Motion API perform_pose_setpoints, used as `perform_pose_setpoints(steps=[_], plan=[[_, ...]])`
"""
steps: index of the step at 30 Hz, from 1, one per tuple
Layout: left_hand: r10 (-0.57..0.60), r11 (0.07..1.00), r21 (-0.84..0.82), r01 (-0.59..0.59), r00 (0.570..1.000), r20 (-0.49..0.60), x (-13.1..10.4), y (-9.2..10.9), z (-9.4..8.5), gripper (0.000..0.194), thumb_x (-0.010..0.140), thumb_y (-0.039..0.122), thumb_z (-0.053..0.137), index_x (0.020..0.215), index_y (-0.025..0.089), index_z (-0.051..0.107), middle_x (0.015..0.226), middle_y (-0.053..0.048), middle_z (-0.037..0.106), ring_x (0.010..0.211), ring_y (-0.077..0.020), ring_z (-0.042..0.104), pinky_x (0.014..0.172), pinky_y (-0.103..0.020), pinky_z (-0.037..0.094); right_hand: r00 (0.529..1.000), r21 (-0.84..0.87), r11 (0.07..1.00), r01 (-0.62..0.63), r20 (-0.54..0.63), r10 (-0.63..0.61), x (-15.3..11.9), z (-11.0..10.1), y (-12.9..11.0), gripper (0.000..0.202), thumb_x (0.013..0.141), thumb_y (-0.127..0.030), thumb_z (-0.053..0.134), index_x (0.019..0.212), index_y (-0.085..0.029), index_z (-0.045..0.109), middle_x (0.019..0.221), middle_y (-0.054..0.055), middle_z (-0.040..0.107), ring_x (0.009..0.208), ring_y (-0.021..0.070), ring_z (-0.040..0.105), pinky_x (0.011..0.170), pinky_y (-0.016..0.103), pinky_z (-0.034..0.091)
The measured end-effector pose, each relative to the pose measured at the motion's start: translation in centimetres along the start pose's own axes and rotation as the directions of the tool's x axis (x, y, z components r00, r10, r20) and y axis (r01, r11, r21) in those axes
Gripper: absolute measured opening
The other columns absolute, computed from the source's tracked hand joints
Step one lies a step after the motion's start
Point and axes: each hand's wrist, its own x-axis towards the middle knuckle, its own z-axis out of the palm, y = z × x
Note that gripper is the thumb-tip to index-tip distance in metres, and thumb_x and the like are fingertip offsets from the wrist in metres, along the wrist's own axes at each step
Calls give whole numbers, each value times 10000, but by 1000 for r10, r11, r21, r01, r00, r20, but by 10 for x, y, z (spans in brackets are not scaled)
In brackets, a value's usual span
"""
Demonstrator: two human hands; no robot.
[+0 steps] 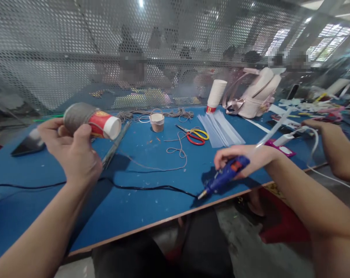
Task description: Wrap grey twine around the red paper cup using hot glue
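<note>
My left hand (76,148) holds a red and white paper cup (101,124) tipped on its side, its other end wrapped in grey cord (78,116). A strand of grey cord (185,158) trails from the cup across the blue table. My right hand (244,156) grips a blue glue gun (227,175) near the front edge, its metal nozzle pointing down and left at the table. A clear glue stick (275,129) sticks out of its back. Between the hands lie scissors (196,136) with red and yellow handles and a small cord-wrapped cup (157,122).
A stack of paper cups (217,94), clear glue sticks (221,129) and a pale backpack (257,94) stand or lie at the back right. A black cable (146,188) crosses the front. Another person's arm (337,146) rests at the right. A phone (28,143) lies at the left.
</note>
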Motion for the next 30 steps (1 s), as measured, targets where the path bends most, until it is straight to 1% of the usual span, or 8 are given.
perform_pose_setpoints(steps=[3, 6, 8, 11, 15, 18, 23, 30], plan=[[-56, 995, 90, 53, 998, 40, -13, -1, -2, 395, 560, 59, 649, 799, 202, 370, 711, 77, 439, 602, -53, 421, 594, -180, 358, 945, 334, 933, 134, -327, -19, 15, 1, 2, 235, 648, -253, 704, 848, -168, 617, 757, -1, 626, 648, 119, 574, 603, 231, 468], [-139, 972, 208, 107, 980, 144, -36, 6, 0, 402, 549, 172, 742, 818, 187, 444, 741, 56, 501, 626, -70, 444, 572, -187, 356, 883, 497, 821, 280, -470, -17, 50, 13, -1, 211, 694, -337, 671, 806, -165, 623, 718, 21, 642, 626, 141, 610, 598, 278, 516], [-243, 953, 244, 180, 935, 258, -53, 12, 1, 355, 594, 250, 712, 858, 197, 479, 715, 57, 496, 587, -81, 442, 533, -202, 366, 840, 545, 753, 369, -542, -20, 78, 24, -5, 237, 663, -320, 693, 831, -166, 627, 811, 49, 670, 637, 148, 621, 553, 278, 523], [-276, 937, 301, 176, 903, 330, -73, 16, 2, 300, 615, 261, 692, 845, 209, 506, 698, 53, 515, 568, -92, 470, 511, -210, 380, 819, 572, 734, 366, -572, 38, 109, 42, -10, 206, 666, -287, 656, 821, -155, 624, 721, 29, 654, 550, 126, 593, 483, 243, 473], [-374, 901, 368, 229, 841, 392, -84, 12, -2, 281, 646, 304, 676, 856, 216, 512, 753, 33, 541, 647, -115, 527, 561, -224, 425, 802, 468, 822, 324, -596, 23, 119, 61, -8, 129, 712, -266, 581, 789, -165, 603, 513, -50, 528, 448, 91, 469, 466, 226, 384], [-379, 896, 390, 212, 824, 422, -86, 9, -4, 259, 661, 298, 664, 851, 215, 510, 760, 27, 543, 665, -121, 531, 580, -233, 436, 804, 344, 912, 225, -594, 26, 114, 70, -4, 140, 764, -316, 579, 779, -177, 587, 465, -68, 467, 453, 98, 429, 489, 238, 355], [-300, 916, 384, 111, 827, 476, -87, 8, -7, 235, 681, 282, 659, 857, 213, 519, 762, 27, 531, 655, -115, 514, 602, -241, 447, 740, 187, 963, 196, -672, -20, 109, 76, -6, 96, 743, -266, 595, 777, -185, 557, 625, -43, 535, 560, 101, 461, 544, 224, 372], [-187, 927, 375, -15, 848, 496, -88, 0, -13, 263, 699, 269, 666, 916, 216, 527, 837, 7, 520, 729, -129, 532, 655, -261, 467, 732, -35, 975, 221, -654, -189, 113, 85, 2, 26, 760, -189, 569, 784, -180, 566, 668, -30, 562, 563, 90, 472, 559, 202, 383]])
